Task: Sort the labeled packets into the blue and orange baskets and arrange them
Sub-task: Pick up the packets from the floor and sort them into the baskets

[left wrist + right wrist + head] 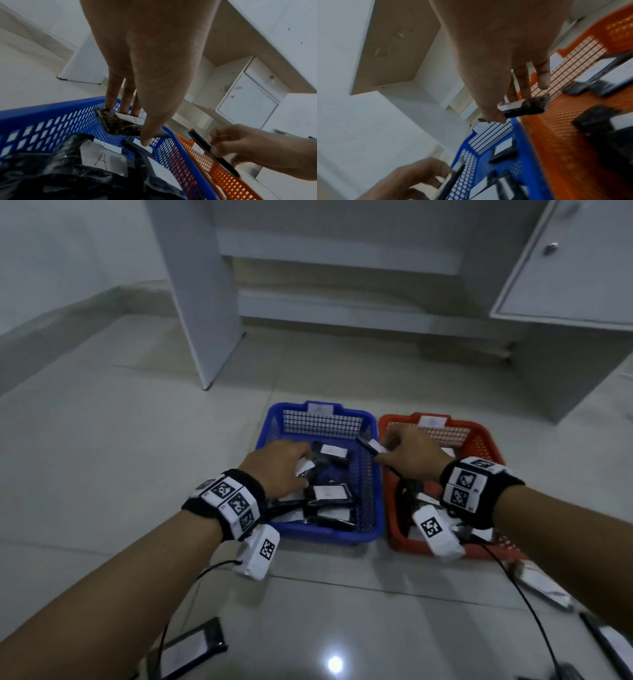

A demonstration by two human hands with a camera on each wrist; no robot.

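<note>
A blue basket (375, 501) and an orange basket (486, 441) stand side by side on the floor, each holding several black packets with white labels. My left hand (281, 465) pinches a black labeled packet (118, 123) between thumb and fingers over the blue basket's (42, 121) left part. My right hand (407, 453) holds another black packet (370, 445) by its edge above the seam between the two baskets; the right wrist view shows this packet (523, 106) between thumb and fingers over the orange basket (556, 135). A packet marked "A" (102, 158) lies in the blue basket.
Loose packets lie on the tiled floor at the lower left (191, 648) and lower right (544, 583). A white desk panel (202, 302) and a cabinet (575, 268) stand behind the baskets. Cables trail from both wrist cameras.
</note>
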